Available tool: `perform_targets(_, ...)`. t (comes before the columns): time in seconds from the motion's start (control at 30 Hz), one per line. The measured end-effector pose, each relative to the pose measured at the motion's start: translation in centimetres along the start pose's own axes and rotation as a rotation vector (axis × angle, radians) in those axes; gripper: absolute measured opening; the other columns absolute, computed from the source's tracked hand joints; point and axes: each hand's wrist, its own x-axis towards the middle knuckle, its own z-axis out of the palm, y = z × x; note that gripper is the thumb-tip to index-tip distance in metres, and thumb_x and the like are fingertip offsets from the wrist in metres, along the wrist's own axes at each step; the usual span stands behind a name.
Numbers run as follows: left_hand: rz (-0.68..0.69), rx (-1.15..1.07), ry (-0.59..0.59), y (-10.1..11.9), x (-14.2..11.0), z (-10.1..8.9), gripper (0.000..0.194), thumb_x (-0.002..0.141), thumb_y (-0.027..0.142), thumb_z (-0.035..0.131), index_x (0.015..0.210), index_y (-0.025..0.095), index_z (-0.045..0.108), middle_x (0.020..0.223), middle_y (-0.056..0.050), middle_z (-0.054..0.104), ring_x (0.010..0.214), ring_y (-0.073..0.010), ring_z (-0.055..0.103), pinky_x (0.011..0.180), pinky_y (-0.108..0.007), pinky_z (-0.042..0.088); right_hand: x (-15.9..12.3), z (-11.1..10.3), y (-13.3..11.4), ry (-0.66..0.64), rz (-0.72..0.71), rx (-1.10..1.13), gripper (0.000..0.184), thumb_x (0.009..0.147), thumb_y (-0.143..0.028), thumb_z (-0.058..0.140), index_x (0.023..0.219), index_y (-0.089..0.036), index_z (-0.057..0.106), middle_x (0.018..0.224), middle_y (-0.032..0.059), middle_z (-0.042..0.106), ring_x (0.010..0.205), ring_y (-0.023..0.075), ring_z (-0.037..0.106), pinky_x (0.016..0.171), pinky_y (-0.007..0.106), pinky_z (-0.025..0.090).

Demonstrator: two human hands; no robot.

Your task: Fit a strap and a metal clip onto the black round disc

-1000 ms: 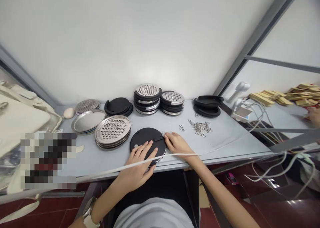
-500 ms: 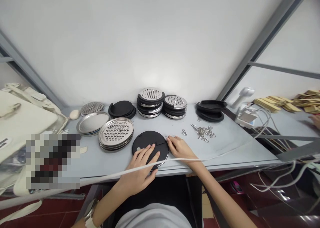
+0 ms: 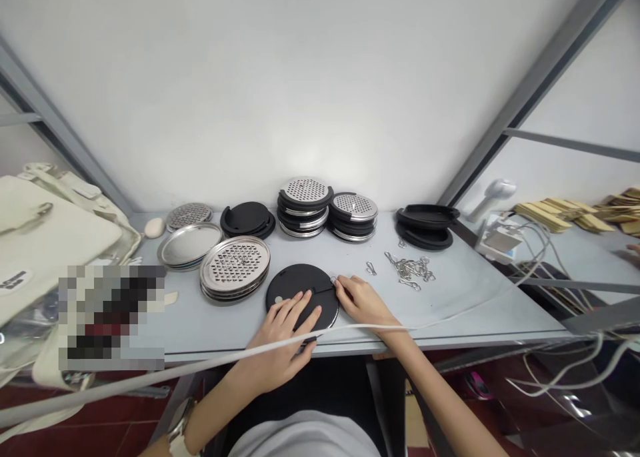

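A round black disc (image 3: 300, 285) lies flat at the front of the grey table (image 3: 450, 297). My left hand (image 3: 283, 340) rests on the disc's near side with its fingers spread, pressing it down. My right hand (image 3: 363, 298) is at the disc's right edge, its fingertips pinched on a small metal clip (image 3: 333, 280) at the rim. A white cable (image 3: 200, 363) runs across the table's front edge and over both wrists.
Behind stand perforated steel plates (image 3: 234, 265), a plain steel tray (image 3: 189, 243), stacks of black-and-steel discs (image 3: 305, 203), black lids (image 3: 424, 225) and a pile of loose metal clips (image 3: 409, 269). A cream bag (image 3: 45, 237) sits left. Wires and wooden pieces lie right.
The view has shifted slightly; both hands stay on the black disc, the right fingers still working at its right rim.
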Motion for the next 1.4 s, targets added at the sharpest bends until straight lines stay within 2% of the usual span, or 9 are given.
perform_targets(1.0, 0.001, -0.012, 0.006, -0.08, -0.04, 0.25, 0.054, 0.090, 0.024, 0.045, 0.142, 0.018, 0.031, 0.150, -0.012, 0.023, 0.135, -0.0288, 0.027, 0.105, -0.049, 0.031, 0.02, 0.21, 0.21, 0.001, 0.007, 0.007, 0.029, 0.096, -0.024, 0.030, 0.074, -0.020, 0.047, 0.062, 0.0005, 0.053, 0.062, 0.0157, 0.050, 0.062, 0.026, 0.033)
perform_targets(1.4, 0.003, -0.018, 0.042, -0.08, -0.06, 0.27, 0.054, 0.090, 0.024, 0.045, 0.142, 0.017, 0.032, 0.149, -0.013, 0.025, 0.133, -0.0287, 0.030, 0.104, -0.048, 0.033, -0.10, 0.02, 0.07, 0.004, 0.014, 0.025, 0.029, 0.097, -0.026, 0.030, 0.073, -0.020, 0.046, 0.062, -0.0004, 0.051, 0.062, 0.0147, 0.049, 0.061, 0.025, 0.033)
